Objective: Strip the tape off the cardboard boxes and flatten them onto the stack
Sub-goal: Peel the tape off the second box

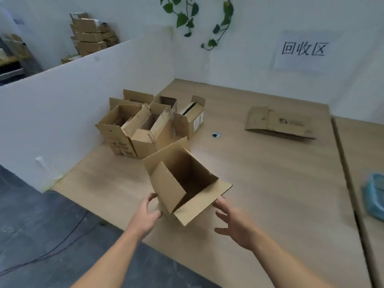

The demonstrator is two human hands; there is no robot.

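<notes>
A: Box (182, 183) near the front edge of the table (270, 183), tilted, plain brown, flaps splayed, nothing inside.
B: Hands?
A: Fingers of the left hand (148, 213) curl round its near left corner; the right hand (234, 223) is spread wide, fingertips just beside the right flap.
B: Anything flattened?
A: One flattened box (278, 123), far right.

Wood tbl (270, 194): open box (166, 188) front, box cluster (143, 132) back-L, flat box (286, 123) back-R.

Site: you're in a stockroom's recycling corner | wall sign (303, 48) reads 回收区 | cartons (91, 36) piled behind the white partition (83, 96) | open boxes (145, 123) on your wood-top table (270, 173)
</notes>
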